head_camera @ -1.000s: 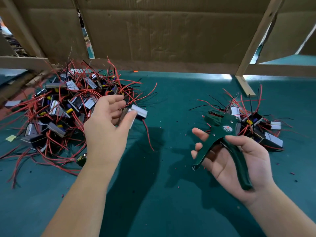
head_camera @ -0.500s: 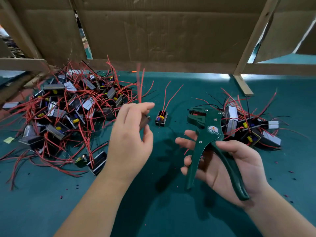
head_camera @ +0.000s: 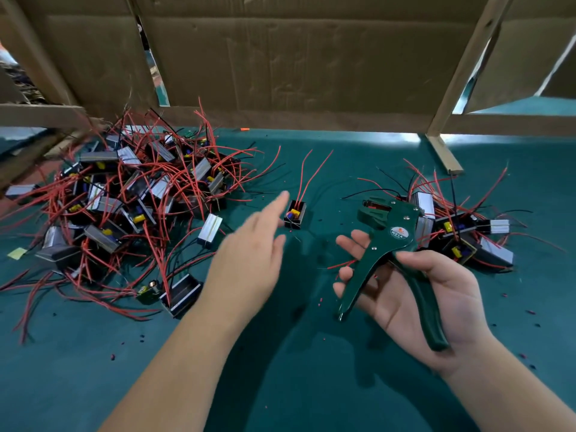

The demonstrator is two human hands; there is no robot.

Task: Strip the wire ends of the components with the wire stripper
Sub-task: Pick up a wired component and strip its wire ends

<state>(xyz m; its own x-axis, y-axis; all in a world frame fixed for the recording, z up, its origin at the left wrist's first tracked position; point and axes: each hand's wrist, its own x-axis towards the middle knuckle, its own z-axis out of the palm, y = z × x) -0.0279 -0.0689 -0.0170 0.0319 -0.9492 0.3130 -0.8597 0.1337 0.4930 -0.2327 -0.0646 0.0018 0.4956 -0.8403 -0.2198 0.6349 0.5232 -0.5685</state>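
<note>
- Lone component [head_camera: 294,213] sits on the desk [head_camera: 311,385] midway between the large heap [head_camera: 131,194] towards the left edge and the small heap [head_camera: 455,226] towards the right edge
- Its two red wires [head_camera: 314,173] run away from the person towards the far edge, leaning slightly right; the free ends are on the far side of the body
- Left hand [head_camera: 249,260]: flat, fingers straight, nothing held, motion-blurred; index tip just beside the component's left side, contact cannot be told
- Right hand [head_camera: 414,300]: palm up, thumb and fingers curled loosely about the wire stripper [head_camera: 383,241]; handles spread apart, head pointing to the far edge, near the component's right side
- Key relation: the left hand is the nearer one, so pick-up looks like its job; judged, the wire ends must then be swung right into the stripper head
- Versus 0.5 s back: the left hand was curled with a dark part at its fingertips, now it is spread and empty, and reaches further forward
- Lone component unchanged in place; stripper grip unchanged, with the tool a little nearer the right heap
</note>
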